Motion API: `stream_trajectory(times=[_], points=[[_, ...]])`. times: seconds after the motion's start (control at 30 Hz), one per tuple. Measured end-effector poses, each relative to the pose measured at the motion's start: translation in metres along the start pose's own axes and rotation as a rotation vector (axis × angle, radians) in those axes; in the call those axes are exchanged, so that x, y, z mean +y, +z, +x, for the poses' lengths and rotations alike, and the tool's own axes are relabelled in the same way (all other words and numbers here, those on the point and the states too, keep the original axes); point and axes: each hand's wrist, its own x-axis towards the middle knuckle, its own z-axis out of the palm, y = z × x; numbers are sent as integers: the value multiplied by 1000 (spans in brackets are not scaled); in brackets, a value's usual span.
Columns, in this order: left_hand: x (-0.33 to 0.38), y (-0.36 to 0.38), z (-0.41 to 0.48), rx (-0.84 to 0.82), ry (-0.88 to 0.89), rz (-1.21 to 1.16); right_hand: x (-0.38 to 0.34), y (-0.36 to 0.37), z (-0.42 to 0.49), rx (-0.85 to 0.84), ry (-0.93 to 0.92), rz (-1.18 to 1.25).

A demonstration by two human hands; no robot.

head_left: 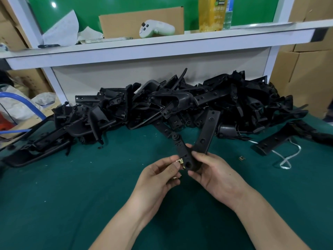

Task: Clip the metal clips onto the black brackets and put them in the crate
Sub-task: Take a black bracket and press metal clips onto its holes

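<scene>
A black V-shaped bracket [207,134] is held up over the green table, its two arms pointing away from me. My right hand [214,175] grips its lower bend. My left hand [160,174] pinches a small brass-coloured metal clip [180,161] against the bracket's left edge; more brass shows under its curled fingers. Another loose clip [241,158] lies on the table to the right. No crate is in view.
A large heap of black brackets [180,105] fills the back of the green table [72,195]. A separate bracket [281,139] and a white cord [286,157] lie at right. Above runs a white shelf [162,47] with a controller, box and bottles. Cardboard boxes stand at both sides.
</scene>
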Motion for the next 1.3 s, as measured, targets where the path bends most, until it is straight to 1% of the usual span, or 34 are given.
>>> stream_trajectory(times=[0.27,0.5,0.7,0.9,1.17,1.3], points=[[0,-1,1,-10,-36,-51,-1,2,-2,-10,14,25],[2,-3,1,-117,-107,-209,-3,3,-3,-47,31,113],[-1,-1,3,-116,-130,-224,-3,4,-5,-69,75,151],[-3,-1,2,-122,-106,-210,-4,4,-6,-82,118,177],[-7,-2,4,-139,3,-116,-5,2,-8,-131,150,185],[-8,-2,3,-147,21,-93,-6,0,-9,-157,171,163]])
